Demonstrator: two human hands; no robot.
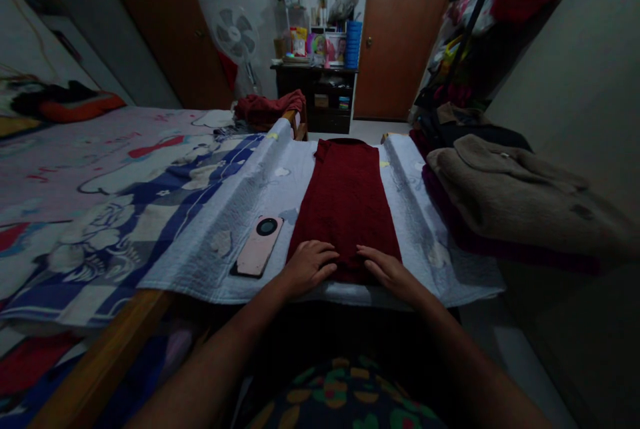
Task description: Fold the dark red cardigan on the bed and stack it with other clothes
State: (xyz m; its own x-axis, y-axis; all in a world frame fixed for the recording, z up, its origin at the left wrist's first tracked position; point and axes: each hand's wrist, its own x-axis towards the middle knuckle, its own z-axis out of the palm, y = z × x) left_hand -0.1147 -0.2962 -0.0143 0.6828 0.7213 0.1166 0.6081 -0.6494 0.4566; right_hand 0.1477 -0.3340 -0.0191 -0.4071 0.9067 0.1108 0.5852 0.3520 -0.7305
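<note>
A dark red folded garment [347, 205] lies lengthwise on a pale blue quilted cloth [270, 199]. At its near end, my left hand [311, 267] rests on the left corner, fingers stretched over the fabric. My right hand [387, 269] lies on the right corner with its fingers extended too. Neither hand grips the cloth. A pink phone [259, 246] with a round black camera ring lies face down to the left of the garment.
Folded clothes, a grey-brown coat [510, 192] on top, are piled at the right. A bed with a patterned sheet [125, 215] spreads on the left. A wooden rail [107, 355] runs beside it. Beyond stand a fan [235, 32] and a dark cabinet [315, 95].
</note>
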